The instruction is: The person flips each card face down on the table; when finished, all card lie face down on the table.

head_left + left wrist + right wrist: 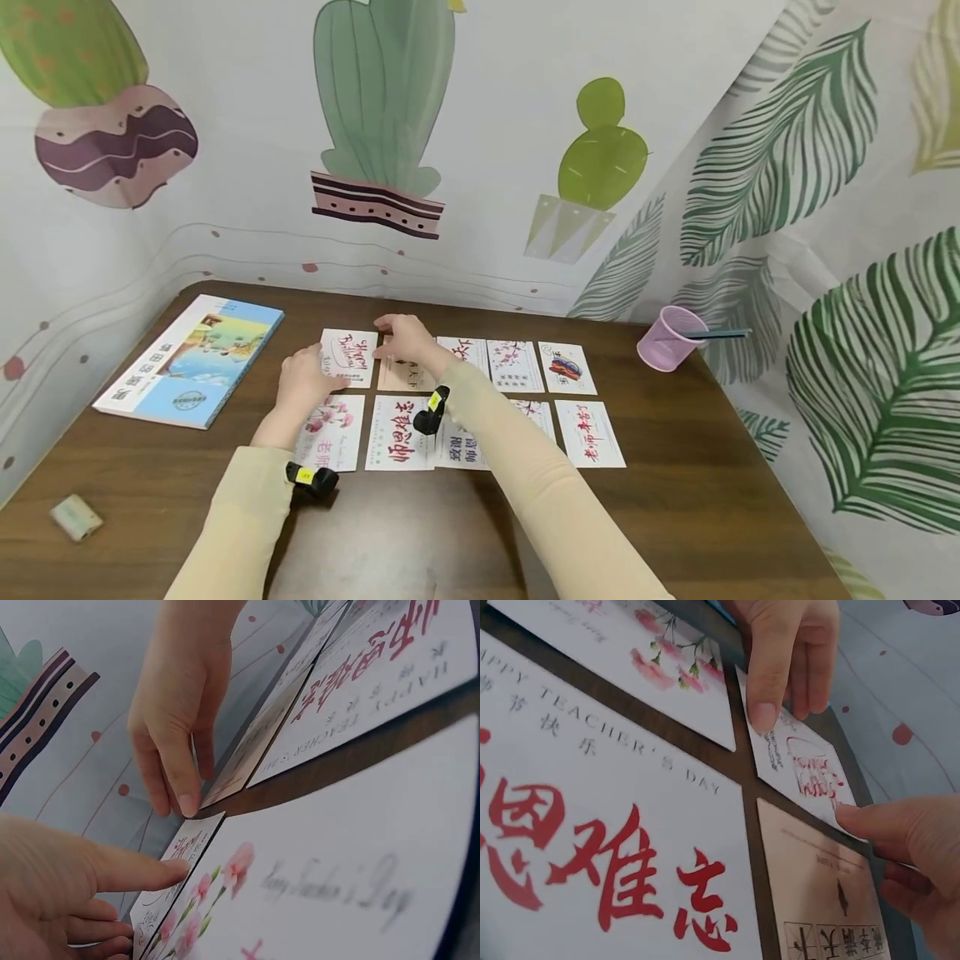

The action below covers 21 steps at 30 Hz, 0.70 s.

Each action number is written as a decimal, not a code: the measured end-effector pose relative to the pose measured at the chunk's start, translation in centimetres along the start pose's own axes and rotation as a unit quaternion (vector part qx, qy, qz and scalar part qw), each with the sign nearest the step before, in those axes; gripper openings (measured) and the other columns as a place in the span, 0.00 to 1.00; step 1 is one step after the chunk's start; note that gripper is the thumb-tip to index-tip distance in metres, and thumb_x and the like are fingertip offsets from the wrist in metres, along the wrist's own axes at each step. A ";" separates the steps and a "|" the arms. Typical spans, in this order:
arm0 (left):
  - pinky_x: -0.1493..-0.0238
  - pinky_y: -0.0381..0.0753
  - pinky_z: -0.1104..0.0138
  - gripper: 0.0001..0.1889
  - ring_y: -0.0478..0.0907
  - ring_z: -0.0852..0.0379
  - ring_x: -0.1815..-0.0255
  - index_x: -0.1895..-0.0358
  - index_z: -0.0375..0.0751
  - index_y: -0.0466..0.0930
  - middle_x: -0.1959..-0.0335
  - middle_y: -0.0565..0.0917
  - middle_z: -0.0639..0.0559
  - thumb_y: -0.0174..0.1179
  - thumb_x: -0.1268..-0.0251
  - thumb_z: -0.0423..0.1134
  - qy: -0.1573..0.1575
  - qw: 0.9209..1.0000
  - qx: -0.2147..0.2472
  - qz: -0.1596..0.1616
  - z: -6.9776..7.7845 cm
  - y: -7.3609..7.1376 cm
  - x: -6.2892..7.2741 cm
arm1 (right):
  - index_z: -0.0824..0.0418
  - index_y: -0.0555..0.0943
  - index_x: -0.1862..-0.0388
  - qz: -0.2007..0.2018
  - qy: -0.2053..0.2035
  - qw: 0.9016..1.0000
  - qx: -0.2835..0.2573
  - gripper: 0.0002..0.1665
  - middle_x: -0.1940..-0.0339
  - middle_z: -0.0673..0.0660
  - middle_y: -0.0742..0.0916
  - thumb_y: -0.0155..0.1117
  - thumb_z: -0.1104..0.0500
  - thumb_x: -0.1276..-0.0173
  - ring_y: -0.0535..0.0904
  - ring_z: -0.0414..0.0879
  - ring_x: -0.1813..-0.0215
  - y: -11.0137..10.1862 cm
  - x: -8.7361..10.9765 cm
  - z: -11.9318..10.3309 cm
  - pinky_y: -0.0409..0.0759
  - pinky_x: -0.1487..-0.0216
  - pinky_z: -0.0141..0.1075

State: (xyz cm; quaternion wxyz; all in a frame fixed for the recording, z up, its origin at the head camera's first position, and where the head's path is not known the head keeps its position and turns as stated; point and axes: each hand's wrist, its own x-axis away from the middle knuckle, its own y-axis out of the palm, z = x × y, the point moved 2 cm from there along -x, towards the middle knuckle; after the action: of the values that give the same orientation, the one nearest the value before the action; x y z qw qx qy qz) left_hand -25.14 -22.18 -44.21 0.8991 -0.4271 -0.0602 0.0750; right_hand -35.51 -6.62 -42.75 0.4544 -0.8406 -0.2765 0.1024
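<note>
A white card with red "Happy Birthday" lettering point(349, 358) lies at the left end of the far row of cards. My left hand point(303, 383) is at its left side, the thumb straight across its near edge and the fingers along its left edge. At its far right corner my right hand point(408, 342) touches it with the thumb, fingers reaching past the far edge. Partly under the right hand's view is a beige card point(817, 881). Nearer me lie a card with pink carnations point(322, 877) and one with large red characters point(630, 855).
Several more cards continue both rows rightward, among them a blossom card point(516, 367) and a red-lettered card point(590, 433). A blue-and-white book point(198, 358) lies left, an eraser-like block point(76, 517) before it. A pink cup point(670, 339) holding pencils stands back right.
</note>
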 end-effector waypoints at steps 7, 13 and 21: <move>0.33 0.60 0.42 0.42 0.62 0.26 0.36 0.33 0.14 0.58 0.36 0.66 0.19 0.69 0.43 0.38 0.012 1.000 -0.007 0.009 0.2 -0.2 0.1 | 0.58 0.71 0.30 -0.018 -0.017 0.999 0.032 0.35 0.32 0.54 0.78 0.68 0.55 0.34 0.74 0.46 0.33 0.3 -0.2 -0.2 0.72 0.33 0.33; 0.32 0.58 0.42 0.42 0.62 0.26 0.35 0.33 0.15 0.58 0.36 0.67 0.19 0.69 0.44 0.38 0.011 1.000 -0.004 0.011 0.1 -0.2 0.0 | 0.60 0.73 0.33 0.000 -0.010 0.999 -0.049 0.30 0.36 0.56 0.80 0.68 0.60 0.34 0.76 0.48 0.38 0.3 -0.1 -0.3 0.76 0.40 0.34; 0.31 0.56 0.41 0.42 0.59 0.26 0.33 0.33 0.15 0.57 0.35 0.64 0.19 0.69 0.43 0.37 0.013 1.000 -0.001 0.006 0.0 0.1 -0.1 | 0.63 0.71 0.33 0.032 0.020 0.976 -0.216 0.31 0.38 0.59 0.80 0.66 0.65 0.34 0.80 0.51 0.42 1.1 -0.4 0.7 0.81 0.49 0.34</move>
State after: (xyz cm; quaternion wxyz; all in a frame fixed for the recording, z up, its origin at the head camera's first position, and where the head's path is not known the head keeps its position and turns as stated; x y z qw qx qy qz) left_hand -25.27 -22.14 -44.25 0.8990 -0.4291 -0.0463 0.0747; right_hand -35.74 -6.86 -44.08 0.2636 -0.9292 -0.2563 0.0379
